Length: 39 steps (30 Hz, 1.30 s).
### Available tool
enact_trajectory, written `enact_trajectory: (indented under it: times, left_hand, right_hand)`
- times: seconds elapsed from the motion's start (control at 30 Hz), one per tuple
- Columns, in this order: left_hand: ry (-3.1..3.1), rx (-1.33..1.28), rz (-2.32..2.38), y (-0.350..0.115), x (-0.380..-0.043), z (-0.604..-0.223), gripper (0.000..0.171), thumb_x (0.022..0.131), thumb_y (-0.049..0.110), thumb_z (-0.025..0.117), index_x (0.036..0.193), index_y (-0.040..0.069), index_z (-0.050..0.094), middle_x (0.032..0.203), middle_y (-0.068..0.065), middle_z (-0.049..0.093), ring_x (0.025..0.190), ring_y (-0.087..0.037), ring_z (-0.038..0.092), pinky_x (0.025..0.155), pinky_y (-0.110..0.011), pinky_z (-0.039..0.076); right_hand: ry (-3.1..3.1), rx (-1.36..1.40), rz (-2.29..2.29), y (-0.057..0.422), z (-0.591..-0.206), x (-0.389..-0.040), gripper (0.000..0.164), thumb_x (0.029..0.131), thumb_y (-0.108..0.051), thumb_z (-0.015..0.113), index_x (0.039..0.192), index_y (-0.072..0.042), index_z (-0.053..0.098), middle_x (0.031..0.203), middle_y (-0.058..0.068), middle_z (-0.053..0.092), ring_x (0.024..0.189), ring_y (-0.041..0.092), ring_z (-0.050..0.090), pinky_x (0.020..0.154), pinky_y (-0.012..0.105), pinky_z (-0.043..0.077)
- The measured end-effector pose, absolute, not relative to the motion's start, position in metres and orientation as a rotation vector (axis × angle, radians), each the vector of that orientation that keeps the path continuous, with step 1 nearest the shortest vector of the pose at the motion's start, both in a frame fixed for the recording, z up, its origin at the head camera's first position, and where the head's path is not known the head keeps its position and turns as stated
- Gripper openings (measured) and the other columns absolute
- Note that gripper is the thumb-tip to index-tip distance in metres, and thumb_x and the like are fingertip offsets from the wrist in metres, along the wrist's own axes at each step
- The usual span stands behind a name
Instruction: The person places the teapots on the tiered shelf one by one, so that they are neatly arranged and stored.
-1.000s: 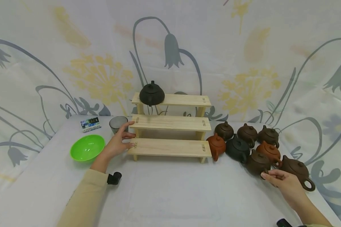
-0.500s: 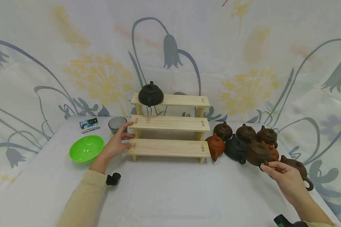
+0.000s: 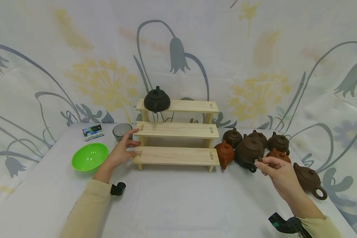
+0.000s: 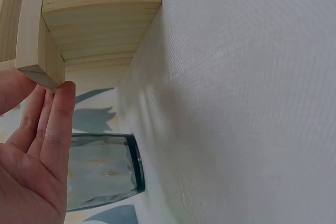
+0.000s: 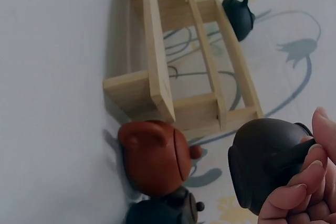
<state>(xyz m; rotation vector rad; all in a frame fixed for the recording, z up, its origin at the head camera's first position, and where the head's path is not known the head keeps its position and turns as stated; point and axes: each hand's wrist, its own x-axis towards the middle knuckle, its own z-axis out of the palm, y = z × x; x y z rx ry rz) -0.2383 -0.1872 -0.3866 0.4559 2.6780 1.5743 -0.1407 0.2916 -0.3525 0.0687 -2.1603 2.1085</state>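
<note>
My right hand (image 3: 281, 177) pinches the handle of a dark brown teapot (image 3: 249, 150) between thumb and fingers. This teapot is off the table, partly covering a black teapot (image 3: 246, 164) behind it; the right wrist view shows its dark body (image 5: 268, 163) in the air. With the left hand (image 3: 119, 153) I hold the left end of a three-step wooden stand (image 3: 177, 155); the left wrist view has thumb and fingertips (image 4: 64, 95) at a board's end (image 4: 42, 72). Another black teapot (image 3: 157, 100) sits on the top step's left side.
An orange-red teapot (image 3: 225, 153) stands against the stand's right end, with several more teapots, such as a brown one (image 3: 308, 180), farther right. On the left are a green bowl (image 3: 90, 157), a grey glass (image 3: 121, 131) and a small printed box (image 3: 93, 132).
My right hand has lifted the brown teapot from the group and carried it left, toward the stand. The left hand has stayed at the stand's left end.
</note>
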Motion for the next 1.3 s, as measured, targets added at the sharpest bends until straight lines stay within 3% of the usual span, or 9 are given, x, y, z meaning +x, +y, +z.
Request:
enact_trajectory:
  times: [0.2,0.4,0.73,1.0,1.17,1.3]
  left_hand:
    - [2.677,0.455,1.577,-0.188,-0.238,-0.388,0.082,0.08,-0.014,0.063,0.146,0.014,0.023,0.114,-0.029,0.056,0.113,-0.046,0.048,0.093,-0.055,0.04]
    - [2.67,0.457,1.596,-0.187,-0.238,-0.387,0.082,0.079,-0.015,0.063,0.145,0.013,0.023,0.114,-0.029,0.056,0.112,-0.046,0.048,0.094,-0.056,0.039]
    - [2.667,0.447,1.589,-0.187,-0.237,-0.385,0.082,0.08,-0.015,0.062,0.146,0.013,0.023,0.115,-0.029,0.055,0.112,-0.046,0.049,0.092,-0.054,0.041]
    - [2.665,0.442,1.589,-0.187,-0.237,-0.385,0.082,0.08,-0.014,0.062,0.146,0.014,0.022,0.115,-0.029,0.055,0.112,-0.045,0.049,0.092,-0.053,0.042]
    - [2.656,0.441,1.593,-0.187,-0.237,-0.386,0.082,0.08,-0.015,0.062,0.146,0.014,0.022,0.115,-0.029,0.055,0.112,-0.044,0.049,0.092,-0.053,0.042]
    - [2.664,0.434,1.586,-0.187,-0.237,-0.386,0.082,0.08,-0.014,0.063,0.146,0.014,0.022,0.115,-0.029,0.055,0.112,-0.045,0.049,0.09,-0.052,0.044]
  right_hand:
    - [-2.14,0.141,2.14,0.272,-0.345,-0.149,0.017,0.086,0.001,0.063,0.078,-0.013,0.068,0.069,-0.004,0.056,0.064,0.011,0.048,0.061,0.019,0.044]
    - [-2.128,0.221,2.141,0.253,-0.339,-0.161,0.01,0.086,0.0,0.064,0.079,-0.007,0.067,0.069,-0.003,0.054,0.063,0.012,0.047,0.059,0.021,0.043]
    - [-2.188,0.244,2.084,0.221,-0.325,-0.185,0.009,0.084,-0.014,0.071,0.081,-0.008,0.064,0.067,-0.005,0.054,0.061,0.012,0.047,0.061,0.023,0.045]
    - [-2.278,0.215,2.028,0.19,-0.31,-0.201,0.007,0.085,-0.014,0.069,0.085,-0.009,0.064,0.07,-0.006,0.057,0.063,0.011,0.05,0.056,0.021,0.043]
    - [-2.282,0.229,2.045,0.173,-0.3,-0.214,0.015,0.085,-0.018,0.07,0.089,-0.005,0.062,0.071,-0.007,0.059,0.065,0.011,0.051,0.062,0.023,0.046]
    - [-2.263,0.243,2.061,0.159,-0.292,-0.225,0.012,0.086,-0.015,0.068,0.09,-0.005,0.061,0.071,-0.006,0.058,0.067,0.016,0.052,0.07,0.028,0.046]
